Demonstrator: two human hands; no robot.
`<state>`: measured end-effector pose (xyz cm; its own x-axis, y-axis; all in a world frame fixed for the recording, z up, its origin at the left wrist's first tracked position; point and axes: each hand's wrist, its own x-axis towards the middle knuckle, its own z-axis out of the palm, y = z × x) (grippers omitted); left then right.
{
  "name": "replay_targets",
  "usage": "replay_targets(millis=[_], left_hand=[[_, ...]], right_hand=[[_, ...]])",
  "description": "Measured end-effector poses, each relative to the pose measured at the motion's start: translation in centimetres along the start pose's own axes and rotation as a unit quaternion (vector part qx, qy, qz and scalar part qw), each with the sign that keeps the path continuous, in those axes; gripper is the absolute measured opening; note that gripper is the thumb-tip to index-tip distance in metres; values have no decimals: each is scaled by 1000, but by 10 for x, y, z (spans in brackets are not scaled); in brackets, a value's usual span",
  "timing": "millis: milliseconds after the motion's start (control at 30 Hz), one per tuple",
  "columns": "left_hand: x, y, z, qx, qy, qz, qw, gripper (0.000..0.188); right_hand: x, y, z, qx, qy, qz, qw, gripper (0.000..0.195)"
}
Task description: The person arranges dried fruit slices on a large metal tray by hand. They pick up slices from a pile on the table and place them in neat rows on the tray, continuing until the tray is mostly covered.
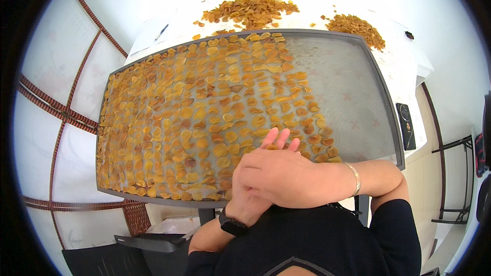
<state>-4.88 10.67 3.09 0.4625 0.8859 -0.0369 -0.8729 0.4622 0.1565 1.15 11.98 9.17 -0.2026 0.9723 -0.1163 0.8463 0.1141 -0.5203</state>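
My right hand (278, 176), its wrist in a thin bangle, lies across my left hand (247, 201), which wears a dark watch. Three fingertips of the left hand show beyond the right, and an amber dried slice (271, 147) rests at their base, held between the hands. The right fingers are curled down and mostly hidden, as is anything else in the palms. Both hands are over the near edge of a large grey-framed mesh tray (345, 99). Many thin amber-brown dried slices (187, 112) lie on the mesh in close rows, across its left and middle parts.
Behind the tray, a large loose pile of slices (251, 10) and a smaller pile (355, 28) lie on the white table (310, 15). A pen (161, 32) is at the back left, a dark phone (406, 126) at the right. A black chair (153, 243) stands at lower left.
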Motion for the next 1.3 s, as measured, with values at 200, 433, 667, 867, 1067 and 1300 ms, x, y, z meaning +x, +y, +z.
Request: replay_targets(millis=[200, 433, 667, 867, 1067, 1300], left_hand=[[-1, 8, 11, -50, 53, -31, 997, 51], [1, 10, 15, -88, 127, -36, 987, 54], [2, 9, 13, -108, 104, -26, 988, 55], [1, 10, 16, -100, 94, -26, 990, 56], [1, 12, 14, -97, 91, -27, 991, 55], [2, 14, 11, -113, 91, -32, 989, 55]], right_hand=[[12, 47, -84, 257, -193, -242, 915, 12], [28, 83, -111, 474, -201, -89, 853, 10], [74, 137, -139, 454, -27, -39, 890, 7], [152, 211, -141, 398, 95, 17, 912, 14], [189, 242, -115, 235, 141, 30, 961, 19], [192, 233, -106, 158, 122, 33, 979, 19]])
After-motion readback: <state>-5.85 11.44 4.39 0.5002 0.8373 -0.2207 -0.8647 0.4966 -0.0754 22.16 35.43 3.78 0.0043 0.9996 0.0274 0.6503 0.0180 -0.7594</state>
